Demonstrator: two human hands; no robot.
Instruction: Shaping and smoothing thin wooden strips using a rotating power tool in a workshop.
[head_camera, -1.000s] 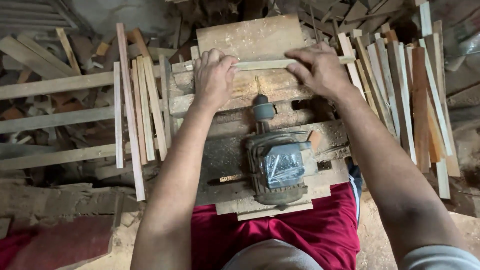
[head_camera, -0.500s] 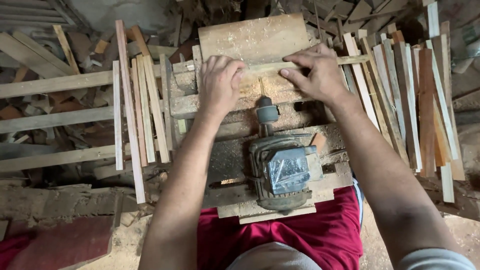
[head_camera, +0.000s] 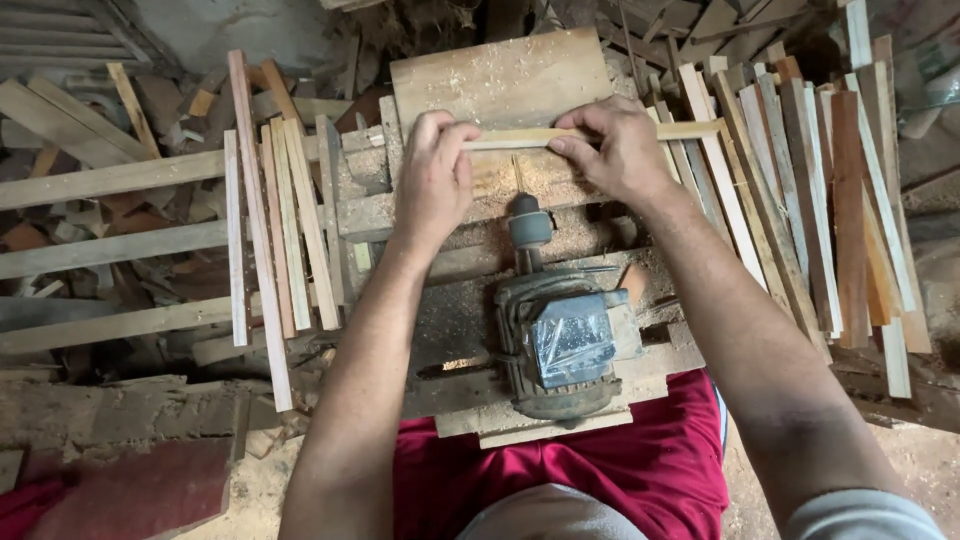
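Head view: thin wooden strip (head_camera: 590, 135) lying crosswise on sawdusty surface (head_camera: 500, 80), pinched at its near end under closed left hand (head_camera: 437, 170), gripped mid-length by curled right hand (head_camera: 618, 148), above motor (head_camera: 560, 340).

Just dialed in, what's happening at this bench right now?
A person holds a thin wooden strip crosswise on a dusty wooden saw table, left hand pressing one end, right hand gripping farther along. Just below the strip sits an electric motor with its shaft pointing toward the table. Loose wooden strips lie to the left and a larger stack of strips to the right.
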